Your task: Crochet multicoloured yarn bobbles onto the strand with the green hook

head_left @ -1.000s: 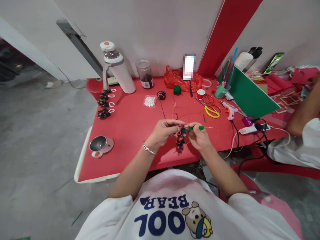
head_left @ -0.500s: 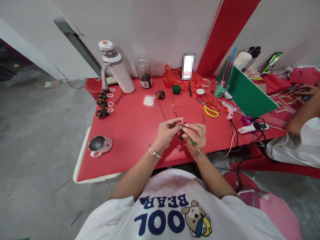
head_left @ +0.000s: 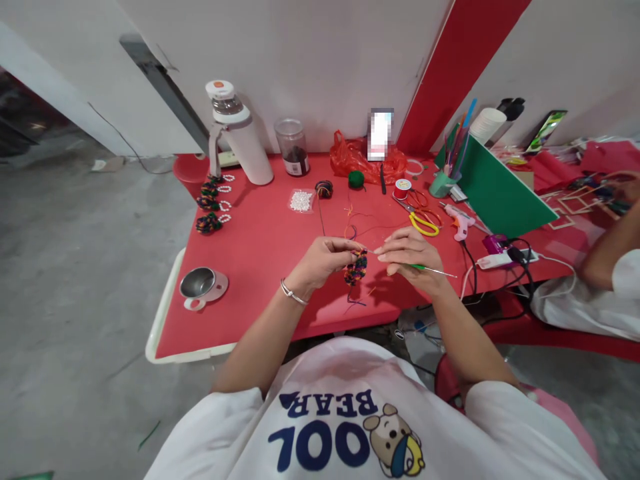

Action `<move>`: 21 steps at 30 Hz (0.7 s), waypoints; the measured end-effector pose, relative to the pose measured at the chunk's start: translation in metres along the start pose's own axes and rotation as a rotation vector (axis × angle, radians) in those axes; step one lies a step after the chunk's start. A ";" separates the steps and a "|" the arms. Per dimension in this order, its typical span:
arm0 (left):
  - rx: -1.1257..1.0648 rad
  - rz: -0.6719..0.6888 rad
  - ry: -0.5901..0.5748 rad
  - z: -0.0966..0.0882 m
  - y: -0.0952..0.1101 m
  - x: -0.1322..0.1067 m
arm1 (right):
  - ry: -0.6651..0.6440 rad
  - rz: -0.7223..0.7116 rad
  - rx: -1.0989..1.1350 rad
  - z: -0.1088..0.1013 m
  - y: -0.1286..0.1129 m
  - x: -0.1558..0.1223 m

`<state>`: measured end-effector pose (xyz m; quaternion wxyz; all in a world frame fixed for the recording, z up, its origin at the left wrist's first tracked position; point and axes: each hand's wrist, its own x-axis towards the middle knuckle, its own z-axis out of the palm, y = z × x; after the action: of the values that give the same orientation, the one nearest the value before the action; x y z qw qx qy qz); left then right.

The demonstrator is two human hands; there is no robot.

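Observation:
Pinched in my left hand (head_left: 327, 261) is a small multicoloured crochet piece (head_left: 356, 269), dark with orange, green and purple strands, hanging below the fingertips. Loose thread ends dangle under it. My right hand (head_left: 411, 259) is closed around a crochet hook (head_left: 434, 269) with a green grip; its thin metal shaft sticks out to the right past the hand. The hook's other end points left toward the top of the crochet piece. From the left hand a strand runs up to a dark multicoloured yarn ball (head_left: 324, 189). A green yarn ball (head_left: 356, 179) lies to its right.
Pearl beads (head_left: 301, 201) sit in a clear tray. Scissors with yellow handles (head_left: 424, 225), a pink glue gun (head_left: 459, 222) and a power strip (head_left: 495, 258) lie rightward. A steel-lined cup (head_left: 204, 287), flask (head_left: 245, 143) and finished beaded pieces (head_left: 209, 223) stand left. Another person's arm (head_left: 613, 247) shows right.
My right hand has moved right, away from my left, and the hook has swung from steep to nearly level. More of the crochet piece now shows below my left fingers.

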<state>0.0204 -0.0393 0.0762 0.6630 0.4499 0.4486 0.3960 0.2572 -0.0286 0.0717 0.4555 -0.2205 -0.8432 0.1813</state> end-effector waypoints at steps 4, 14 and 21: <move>0.058 0.042 -0.014 -0.001 0.002 0.000 | -0.037 0.068 0.099 -0.007 -0.003 0.006; -0.020 0.105 0.058 0.007 -0.006 0.002 | 0.271 0.346 0.476 0.040 0.006 -0.008; -0.096 0.218 0.293 0.030 -0.020 0.005 | 0.504 0.185 -0.225 0.080 -0.011 -0.025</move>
<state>0.0524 -0.0473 0.0617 0.5645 0.4009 0.4696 0.5477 0.1992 -0.0597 0.0179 0.6050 -0.3838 -0.6944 0.0671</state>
